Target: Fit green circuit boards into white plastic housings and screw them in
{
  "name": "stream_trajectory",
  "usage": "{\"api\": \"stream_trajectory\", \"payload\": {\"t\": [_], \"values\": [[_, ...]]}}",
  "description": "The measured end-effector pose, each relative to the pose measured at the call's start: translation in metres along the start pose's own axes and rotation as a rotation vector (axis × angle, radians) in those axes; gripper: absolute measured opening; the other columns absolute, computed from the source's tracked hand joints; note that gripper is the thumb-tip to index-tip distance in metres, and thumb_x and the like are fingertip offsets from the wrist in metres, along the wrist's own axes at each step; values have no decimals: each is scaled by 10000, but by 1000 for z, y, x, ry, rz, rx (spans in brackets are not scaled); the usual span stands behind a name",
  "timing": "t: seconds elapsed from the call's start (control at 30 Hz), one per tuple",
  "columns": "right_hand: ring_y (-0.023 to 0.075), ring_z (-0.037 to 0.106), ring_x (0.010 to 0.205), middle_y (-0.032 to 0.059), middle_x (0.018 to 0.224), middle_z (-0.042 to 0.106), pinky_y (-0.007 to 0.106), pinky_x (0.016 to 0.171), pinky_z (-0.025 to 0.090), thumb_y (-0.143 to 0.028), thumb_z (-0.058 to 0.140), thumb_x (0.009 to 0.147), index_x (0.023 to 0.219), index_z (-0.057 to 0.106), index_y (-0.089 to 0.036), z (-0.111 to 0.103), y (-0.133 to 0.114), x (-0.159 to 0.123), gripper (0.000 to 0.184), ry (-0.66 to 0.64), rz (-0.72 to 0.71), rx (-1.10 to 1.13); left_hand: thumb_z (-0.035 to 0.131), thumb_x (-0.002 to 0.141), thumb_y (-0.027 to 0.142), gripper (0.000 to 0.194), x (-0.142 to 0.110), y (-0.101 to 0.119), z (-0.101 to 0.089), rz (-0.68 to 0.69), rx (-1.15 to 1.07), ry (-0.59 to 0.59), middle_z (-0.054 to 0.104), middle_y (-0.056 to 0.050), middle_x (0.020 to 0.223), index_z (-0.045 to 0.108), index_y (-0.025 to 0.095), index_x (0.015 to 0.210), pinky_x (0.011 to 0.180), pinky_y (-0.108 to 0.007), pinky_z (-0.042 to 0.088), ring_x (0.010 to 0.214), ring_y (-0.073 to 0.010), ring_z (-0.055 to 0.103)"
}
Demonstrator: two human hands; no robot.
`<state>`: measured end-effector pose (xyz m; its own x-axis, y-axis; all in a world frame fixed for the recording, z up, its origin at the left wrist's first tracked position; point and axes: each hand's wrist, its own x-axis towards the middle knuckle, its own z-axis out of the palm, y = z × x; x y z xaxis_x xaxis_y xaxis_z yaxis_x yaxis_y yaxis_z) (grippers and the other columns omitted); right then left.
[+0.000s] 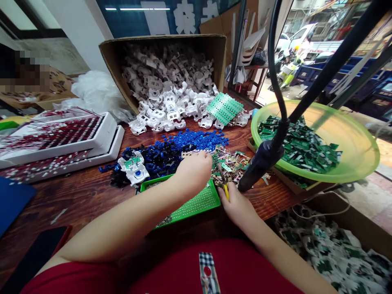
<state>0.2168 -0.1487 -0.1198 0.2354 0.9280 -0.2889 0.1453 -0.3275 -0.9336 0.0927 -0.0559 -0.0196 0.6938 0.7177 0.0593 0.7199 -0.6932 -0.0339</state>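
My left hand (194, 169) is closed in a fist over the near side of the parts piles. A pale perforated strip (189, 154) shows behind its knuckles; what the fingers hold is hidden. My right hand (237, 204) is wrapped round a slim yellow-handled tool (226, 191), its dark tip pointing up toward a heap of small circuit boards with wires (234, 165). Below my left hand lies a green tray (217, 201) with small metal parts. To its left, a white plastic housing (137, 173) with a green board and a blue ring rests on black parts.
Blue rings (199, 139) lie behind the hands. White housings (170, 104) spill from a tipped carton (105, 51); a green board panel (225, 108) rests on them. A yellow basin (358, 143) of circuit boards and a black lamp arm (260, 159) stand right. White trays (113, 143) hold red wires.
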Motion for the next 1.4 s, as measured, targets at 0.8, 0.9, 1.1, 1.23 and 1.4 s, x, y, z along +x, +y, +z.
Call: {"api": "stream_trajectory", "payload": {"t": [0.8, 0.9, 1.1, 1.23, 1.4], "values": [[87, 496, 601, -1, 754, 470, 168, 415, 303, -549, 459, 796, 926, 444, -182, 0, -8, -6, 390, -374, 55, 304, 518, 754, 490, 525, 16, -25, 5, 35, -214, -48, 606, -93, 1137, 513, 189, 1184, 864, -345, 435, 1036, -250, 556], [78, 454, 545, -19, 705, 451, 196, 455, 311, -561, 408, 815, 862, 423, -194, -1, -4, -5, 371, -340, 15, 175, 536, 743, 477, 515, 17, -25, 7, 39, -200, -50, 606, -83, 1146, 507, 195, 1173, 862, -344, 439, 1035, -248, 557], [145, 456, 660, -7, 694, 451, 263, 619, 322, -519, 413, 821, 775, 405, -214, -2, -2, -1, 308, -139, -43, -129, 571, 735, 410, 426, 15, -20, 6, 44, -138, -49, 634, -77, 1067, 533, 193, 1100, 831, -340, 450, 994, -249, 572], [175, 456, 703, 22, 763, 439, 272, 622, 275, -444, 478, 792, 768, 368, -212, 0, -4, 1, 258, 44, -5, -225, 546, 757, 342, 294, 12, -7, 8, -1, -82, -22, 643, -108, 977, 567, 165, 991, 779, -354, 457, 923, -264, 591], [154, 473, 671, 17, 753, 447, 235, 535, 315, -526, 438, 787, 809, 374, -218, 1, -4, 2, 315, -43, 23, -43, 501, 787, 366, 272, 16, -3, 10, -53, -74, 7, 643, -130, 927, 567, 149, 936, 754, -385, 462, 895, -286, 599]]}}
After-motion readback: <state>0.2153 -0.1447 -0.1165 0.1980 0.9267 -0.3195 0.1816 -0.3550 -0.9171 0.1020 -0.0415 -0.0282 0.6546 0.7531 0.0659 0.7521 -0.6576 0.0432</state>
